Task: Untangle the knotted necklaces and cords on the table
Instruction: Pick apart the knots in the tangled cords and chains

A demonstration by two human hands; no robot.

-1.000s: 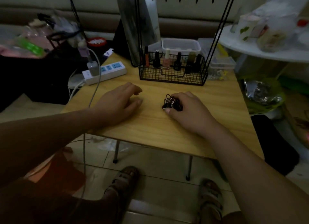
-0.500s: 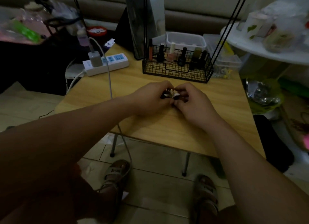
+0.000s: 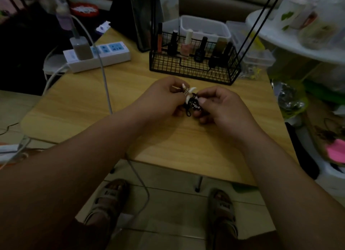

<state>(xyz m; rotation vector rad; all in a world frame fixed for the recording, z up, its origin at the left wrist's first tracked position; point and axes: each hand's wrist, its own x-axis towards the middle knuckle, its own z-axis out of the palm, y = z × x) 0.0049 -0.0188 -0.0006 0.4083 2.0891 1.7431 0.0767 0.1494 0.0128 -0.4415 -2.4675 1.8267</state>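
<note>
The tangled necklaces [image 3: 193, 102] sit between left hand [image 3: 162, 98] and right hand [image 3: 224, 107], both pinching them.

Both our forearms reach forward; our left hand [image 3: 164, 95] and right hand [image 3: 223, 107] meet, curled fingers and thumbs pinching the small black knotted cord bundle [image 3: 193, 104] between their tips.

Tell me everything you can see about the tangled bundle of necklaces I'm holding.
The tangled bundle is a small dark knot of black cord with a bit of silvery chain. Pale, curved, tooth-like pendants stick out at its top, and a short black loop hangs below it. It sits over the wooden table, pinched between the left hand and the right hand. The dim light hides finer detail.
</note>
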